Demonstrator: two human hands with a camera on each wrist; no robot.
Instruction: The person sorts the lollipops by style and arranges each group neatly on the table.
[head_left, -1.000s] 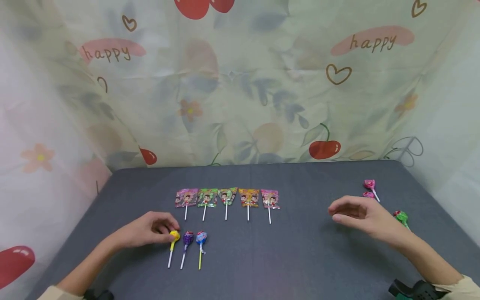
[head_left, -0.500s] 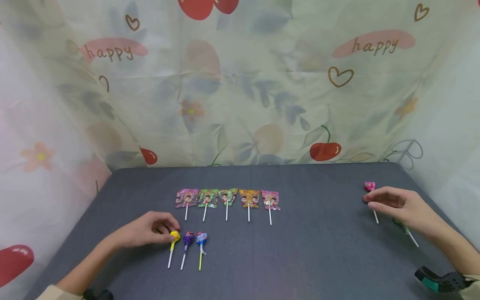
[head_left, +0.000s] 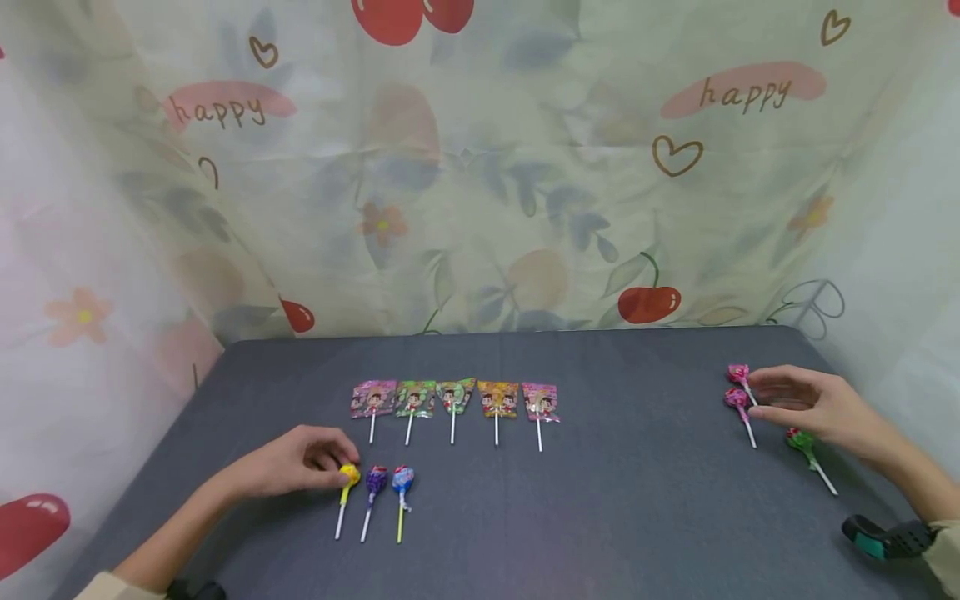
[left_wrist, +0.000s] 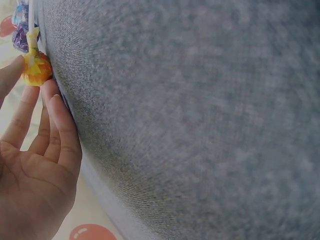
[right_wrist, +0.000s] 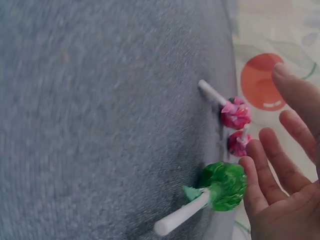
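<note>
My left hand [head_left: 300, 458] pinches the round head of a yellow lollipop [head_left: 349, 475] between thumb and fingertips; the left wrist view shows the thumb on one side of the yellow candy [left_wrist: 37, 70]. Just right of it lie a purple lollipop [head_left: 377, 478] and a blue lollipop [head_left: 402, 478] with a yellow stick. At the right, my right hand [head_left: 817, 404] hovers with loosely bent fingers and holds nothing. Close by its fingertips are two pink lollipops [head_left: 737, 398], and a green lollipop [right_wrist: 223, 186] lies below the palm side.
A row of several flat-wrapped lollipops [head_left: 498, 396] lies across the middle back of the dark grey table [head_left: 600, 500]. Behind the table hangs a printed curtain [head_left: 465, 167]. A black and teal wrist strap [head_left: 885, 537] sits on the right wrist.
My right hand has moved to the right, uncovering the nearer pink lollipop and the green one. The left hand stays at the yellow lollipop.
</note>
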